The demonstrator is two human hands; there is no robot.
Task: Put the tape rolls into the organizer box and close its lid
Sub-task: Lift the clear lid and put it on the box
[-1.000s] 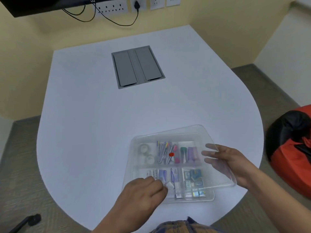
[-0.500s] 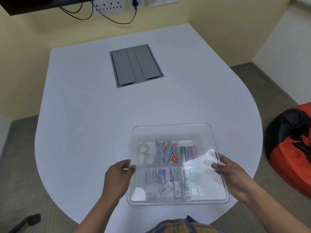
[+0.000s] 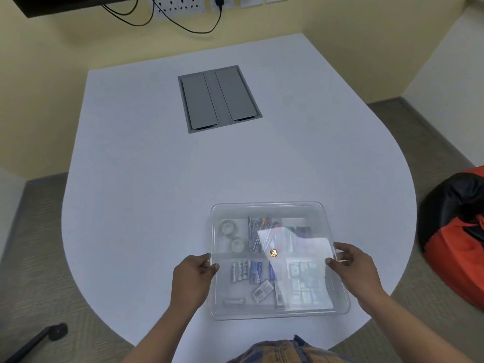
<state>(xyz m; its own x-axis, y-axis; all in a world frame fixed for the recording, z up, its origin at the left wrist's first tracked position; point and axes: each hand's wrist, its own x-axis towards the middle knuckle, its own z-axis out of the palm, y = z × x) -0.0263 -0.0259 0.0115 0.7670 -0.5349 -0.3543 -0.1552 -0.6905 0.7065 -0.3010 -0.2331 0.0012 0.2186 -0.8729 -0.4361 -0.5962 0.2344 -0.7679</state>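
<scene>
Closing step in hand. Two tape rolls (image 3: 232, 235) already inside organizer box (image 3: 340, 307), far-left compartment, near edge of white tabletop (image 3: 157, 179). Clear lid (image 3: 267, 208) lies over box. Left hand (image 3: 192, 277) grips lid's left edge, right hand (image 3: 357, 271) its right edge, fingers curled around rim. Next, likely: press down evenly until seated; whether already latched, cannot tell.

On the tabletop (image 3: 157, 179) sits 1 organizer box (image 3: 337, 311) under 1 clear lid (image 3: 267, 209), holding 2 tape rolls (image 3: 228, 227) and 4 batteries (image 3: 239, 270); 2 hands hold the lid's sides.
</scene>
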